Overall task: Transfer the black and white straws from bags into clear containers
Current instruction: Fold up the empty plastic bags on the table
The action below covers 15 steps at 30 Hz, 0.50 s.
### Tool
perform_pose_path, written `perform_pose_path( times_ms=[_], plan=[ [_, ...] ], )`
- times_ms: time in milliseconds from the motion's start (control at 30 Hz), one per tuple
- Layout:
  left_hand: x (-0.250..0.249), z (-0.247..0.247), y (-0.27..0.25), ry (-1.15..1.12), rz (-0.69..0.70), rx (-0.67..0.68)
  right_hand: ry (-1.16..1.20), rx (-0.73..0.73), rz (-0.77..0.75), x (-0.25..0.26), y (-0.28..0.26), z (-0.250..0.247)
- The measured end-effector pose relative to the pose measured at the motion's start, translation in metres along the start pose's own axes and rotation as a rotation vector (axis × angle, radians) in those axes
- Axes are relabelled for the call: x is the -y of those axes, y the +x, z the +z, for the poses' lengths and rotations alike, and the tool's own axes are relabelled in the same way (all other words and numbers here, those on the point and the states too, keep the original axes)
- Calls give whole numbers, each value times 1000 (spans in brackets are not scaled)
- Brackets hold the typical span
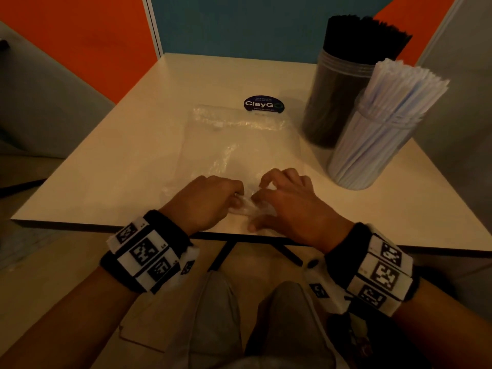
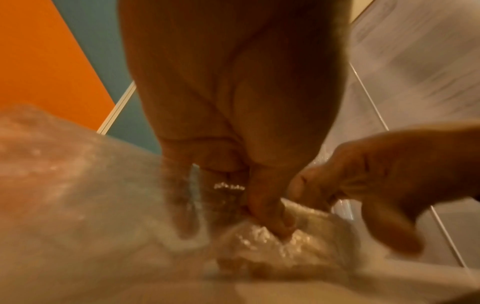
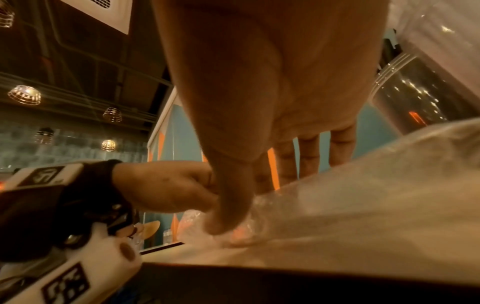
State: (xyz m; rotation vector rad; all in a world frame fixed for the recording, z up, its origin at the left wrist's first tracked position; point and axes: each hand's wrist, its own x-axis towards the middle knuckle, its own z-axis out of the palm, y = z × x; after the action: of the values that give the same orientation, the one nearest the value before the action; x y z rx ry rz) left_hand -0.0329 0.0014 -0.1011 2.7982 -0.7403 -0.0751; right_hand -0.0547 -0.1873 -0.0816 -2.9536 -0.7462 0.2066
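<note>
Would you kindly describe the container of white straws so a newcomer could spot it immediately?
Look to the right side of the pale table. Two clear containers stand there; the white-straw container is the nearer one, beside the black-straw container, and holds pale translucent straws.

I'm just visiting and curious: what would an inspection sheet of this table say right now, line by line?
Surface: pale square table, a dark round ClayGo sticker on it.
Job's things: black straws upright in one clear container; white straws in a second clear container beside it; an empty-looking clear bag lies flat.
Clutter: nothing seen.
Grippers: left hand and right hand both pinch the bag's crumpled near end.
Cables: nothing seen.
Surroundings: orange and blue wall panels, caged hanging lamps overhead.
</note>
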Motion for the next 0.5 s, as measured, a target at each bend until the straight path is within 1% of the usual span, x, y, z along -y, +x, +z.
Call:
perform_pose_path(
  times_ms=[67, 100, 133, 167, 233, 300, 367, 433, 500],
  plan=[
    [-1, -2, 2, -26, -26, 69, 1, 13, -26, -1, 2, 2],
    [-1, -1, 1, -40, -32, 85, 51, -10, -29, -2, 2, 3],
    [-3, 0, -1, -55, -30, 71, 126, -41, -24, -3, 4, 4],
    [-3, 2, -3, -68, -10, 22, 200, -64, -14, -3, 5, 3],
    [-3, 6, -9, -55, 68, -129, 301, -67, 7, -6, 8, 0],
    [-1, 7, -16, -14, 119, -185, 399, -21, 38, -10, 13, -1],
    [0, 7, -20, 57, 137, -162, 476, 30, 60, -14, 19, -3],
    [1, 7, -19, 118, 105, -80, 487, 72, 59, -16, 24, -3],
    [1, 6, -15, 37, 66, -64, 434, 75, 42, -15, 25, -1]
  ],
)
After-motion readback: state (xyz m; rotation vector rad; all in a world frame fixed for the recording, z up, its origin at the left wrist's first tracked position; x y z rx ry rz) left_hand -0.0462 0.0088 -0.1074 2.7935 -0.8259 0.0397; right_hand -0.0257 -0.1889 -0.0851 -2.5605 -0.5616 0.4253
